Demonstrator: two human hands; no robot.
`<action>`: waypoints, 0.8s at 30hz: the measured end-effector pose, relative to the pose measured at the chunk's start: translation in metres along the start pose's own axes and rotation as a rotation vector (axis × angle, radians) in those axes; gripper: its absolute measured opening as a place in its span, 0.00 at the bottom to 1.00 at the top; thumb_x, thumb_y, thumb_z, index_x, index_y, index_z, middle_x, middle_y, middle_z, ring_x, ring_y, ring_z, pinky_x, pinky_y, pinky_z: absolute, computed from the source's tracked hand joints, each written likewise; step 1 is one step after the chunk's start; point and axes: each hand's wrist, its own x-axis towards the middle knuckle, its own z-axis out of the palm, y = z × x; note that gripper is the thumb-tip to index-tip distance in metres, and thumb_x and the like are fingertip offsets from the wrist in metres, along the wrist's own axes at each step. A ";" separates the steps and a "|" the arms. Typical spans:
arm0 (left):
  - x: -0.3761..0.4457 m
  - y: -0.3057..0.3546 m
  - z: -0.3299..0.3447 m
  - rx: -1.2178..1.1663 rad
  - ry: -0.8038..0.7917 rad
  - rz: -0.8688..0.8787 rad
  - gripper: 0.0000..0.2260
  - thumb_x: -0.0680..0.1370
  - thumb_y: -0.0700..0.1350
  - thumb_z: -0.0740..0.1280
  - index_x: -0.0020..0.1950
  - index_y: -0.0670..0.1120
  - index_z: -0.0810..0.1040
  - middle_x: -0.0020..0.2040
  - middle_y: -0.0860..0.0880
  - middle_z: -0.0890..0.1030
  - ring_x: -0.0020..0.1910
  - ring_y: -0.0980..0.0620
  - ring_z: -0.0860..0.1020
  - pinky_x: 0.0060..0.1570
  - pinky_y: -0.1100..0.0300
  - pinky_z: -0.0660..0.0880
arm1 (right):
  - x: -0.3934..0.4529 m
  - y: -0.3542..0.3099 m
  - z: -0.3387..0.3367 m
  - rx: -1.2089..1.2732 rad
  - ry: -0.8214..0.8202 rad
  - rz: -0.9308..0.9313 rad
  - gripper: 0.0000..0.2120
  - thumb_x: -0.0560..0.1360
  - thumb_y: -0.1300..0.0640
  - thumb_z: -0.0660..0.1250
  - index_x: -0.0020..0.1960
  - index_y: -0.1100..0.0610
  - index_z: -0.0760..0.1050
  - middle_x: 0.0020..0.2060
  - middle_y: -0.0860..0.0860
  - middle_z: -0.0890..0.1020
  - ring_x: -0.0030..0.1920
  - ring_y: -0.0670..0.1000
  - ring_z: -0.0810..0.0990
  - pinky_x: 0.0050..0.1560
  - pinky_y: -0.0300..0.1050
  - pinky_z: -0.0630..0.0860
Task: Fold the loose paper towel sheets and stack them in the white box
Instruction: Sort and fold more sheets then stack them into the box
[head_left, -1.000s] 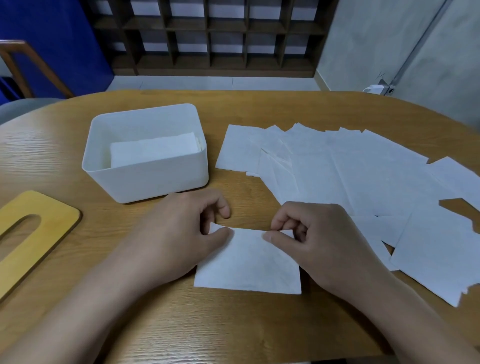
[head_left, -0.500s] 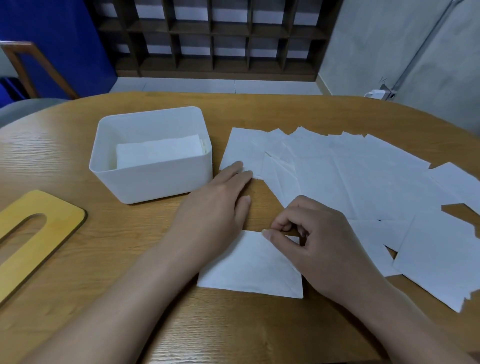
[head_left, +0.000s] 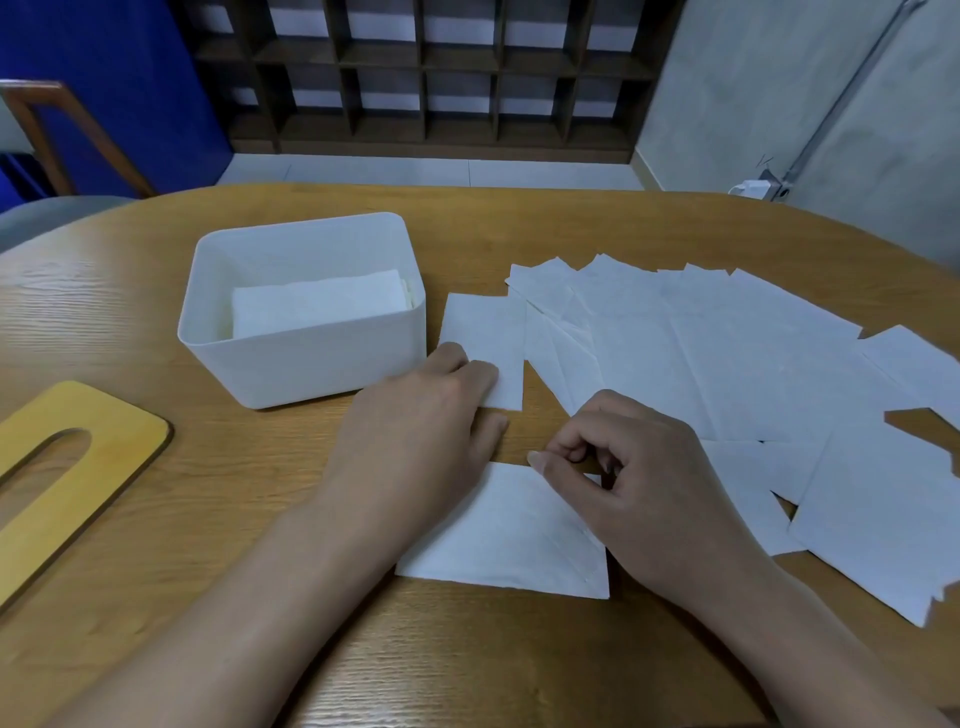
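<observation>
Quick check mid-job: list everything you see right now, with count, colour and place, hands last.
table: one, light wood, under everything
white box: one, centre-left of the table
folded stack: one, white, inside the box
lid: one, yellow wood with an oval slot, left edge of the table
folded sheet: one, white, nearest the person
loose sheets: many overlapping, white, spread right of the box
shelf: one, dark wood, against the far wall
chair: one, wooden frame, far left
left hand: fingertips on the leftmost loose sheet
right hand: pinches the folded sheet's far edge
</observation>
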 end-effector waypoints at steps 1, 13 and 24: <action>-0.002 -0.002 0.001 -0.008 0.020 -0.004 0.10 0.83 0.60 0.66 0.56 0.55 0.80 0.51 0.56 0.77 0.39 0.49 0.80 0.31 0.56 0.70 | 0.000 0.001 0.000 0.002 0.001 -0.001 0.11 0.79 0.49 0.77 0.40 0.44 0.79 0.40 0.41 0.79 0.43 0.47 0.78 0.43 0.38 0.68; -0.004 -0.006 0.007 -0.252 0.151 -0.026 0.03 0.81 0.49 0.72 0.47 0.55 0.84 0.47 0.57 0.80 0.36 0.54 0.77 0.32 0.53 0.76 | 0.002 0.000 -0.004 -0.013 0.079 0.012 0.07 0.80 0.49 0.76 0.57 0.44 0.84 0.53 0.39 0.81 0.55 0.45 0.81 0.50 0.39 0.78; -0.034 -0.014 -0.026 -0.965 0.013 0.060 0.07 0.86 0.47 0.71 0.52 0.45 0.84 0.40 0.44 0.80 0.37 0.40 0.75 0.38 0.46 0.72 | 0.005 -0.002 -0.010 -0.128 0.138 -0.142 0.11 0.86 0.47 0.67 0.65 0.46 0.82 0.59 0.36 0.83 0.66 0.39 0.75 0.72 0.43 0.66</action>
